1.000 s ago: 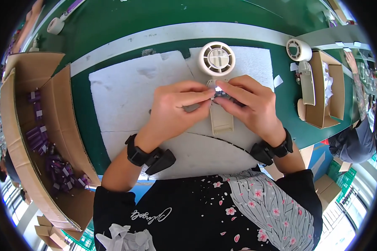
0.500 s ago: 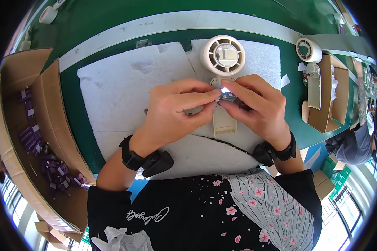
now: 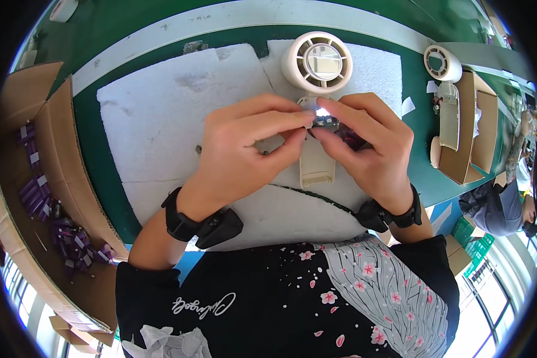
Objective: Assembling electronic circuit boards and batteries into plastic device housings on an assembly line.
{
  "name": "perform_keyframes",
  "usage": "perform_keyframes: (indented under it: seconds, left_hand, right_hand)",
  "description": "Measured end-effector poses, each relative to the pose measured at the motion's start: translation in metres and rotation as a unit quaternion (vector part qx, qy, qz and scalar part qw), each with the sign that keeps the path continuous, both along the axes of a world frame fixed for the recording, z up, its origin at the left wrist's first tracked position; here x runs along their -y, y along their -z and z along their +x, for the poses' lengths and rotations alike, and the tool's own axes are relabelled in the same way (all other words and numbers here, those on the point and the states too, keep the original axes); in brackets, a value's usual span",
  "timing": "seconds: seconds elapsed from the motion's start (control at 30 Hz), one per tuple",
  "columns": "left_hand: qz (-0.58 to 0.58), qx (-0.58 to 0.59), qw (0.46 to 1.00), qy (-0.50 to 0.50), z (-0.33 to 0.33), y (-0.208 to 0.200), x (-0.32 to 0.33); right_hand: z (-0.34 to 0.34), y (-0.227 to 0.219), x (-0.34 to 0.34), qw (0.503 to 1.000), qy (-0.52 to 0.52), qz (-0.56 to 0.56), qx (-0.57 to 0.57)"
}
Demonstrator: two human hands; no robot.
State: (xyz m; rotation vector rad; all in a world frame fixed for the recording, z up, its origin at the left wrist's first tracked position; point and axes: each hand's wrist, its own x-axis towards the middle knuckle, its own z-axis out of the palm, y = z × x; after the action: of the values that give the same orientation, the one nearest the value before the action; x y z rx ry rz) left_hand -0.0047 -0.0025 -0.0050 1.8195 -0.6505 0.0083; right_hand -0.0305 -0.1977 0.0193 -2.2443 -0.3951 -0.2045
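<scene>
A cream handheld fan lies on white foam, its round grille head [image 3: 289,65] away from me and its hollow handle shell [image 3: 317,170] toward me. Over the upper handle a small blue circuit board [image 3: 324,122] shows, with a bright white light shining on it. My right hand [image 3: 379,140] pinches this board between thumb and index finger. Something dark and reddish sits under those fingers, mostly hidden. At the board's left end my left hand [image 3: 235,140] is closed in a pinch; what its fingertips hold is too small to make out.
On the left stands an open carton [image 3: 86,161] with several purple-wrapped cells [image 3: 36,200]. To the right, another opened fan [image 3: 447,107] lies against a smaller carton [image 3: 483,131]. White foam sheets [image 3: 161,113] cover the green table. A person [image 3: 495,209] is at the far right.
My view has shifted slightly, so the fan and foam sit a little differently in it. Both hands stay at the board, with the fingers only slightly moved. The light still shines.
</scene>
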Motion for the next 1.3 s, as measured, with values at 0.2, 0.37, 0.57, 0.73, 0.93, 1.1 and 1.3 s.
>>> perform_keyframes:
  seconds: [0.2, 0.37, 0.57, 0.73, 0.93, 1.1, 1.3]
  left_hand:
    - [-0.043, -0.166, 0.985, 0.012, -0.01, -0.001, 0.003]
    - [-0.025, -0.18, 0.983, 0.008, -0.01, -0.002, 0.008]
    - [-0.012, -0.205, 0.979, 0.02, -0.01, -0.004, 0.009]
    - [-0.01, -0.207, 0.978, 0.016, -0.009, -0.002, 0.01]
    - [-0.015, -0.208, 0.978, 0.018, -0.009, -0.002, 0.008]
    - [-0.05, -0.201, 0.978, 0.03, -0.007, -0.001, 0.008]
    - [0.023, -0.036, 0.998, 0.044, -0.001, 0.004, 0.007]
  right_hand:
    - [-0.009, -0.011, -0.001, 0.998, 0.006, -0.031, -0.052]
    - [-0.009, -0.011, 0.001, 0.998, -0.008, -0.044, -0.053]
    - [-0.006, -0.006, 0.005, 0.998, -0.016, -0.05, -0.043]
    - [-0.003, -0.003, -0.001, 0.998, 0.019, -0.057, -0.002]
    - [-0.004, -0.002, -0.002, 0.998, 0.032, -0.045, 0.013]
    - [-0.005, -0.002, -0.004, 0.998, 0.033, -0.054, 0.027]
    - [-0.004, -0.005, -0.001, 0.997, 0.055, -0.031, -0.036]
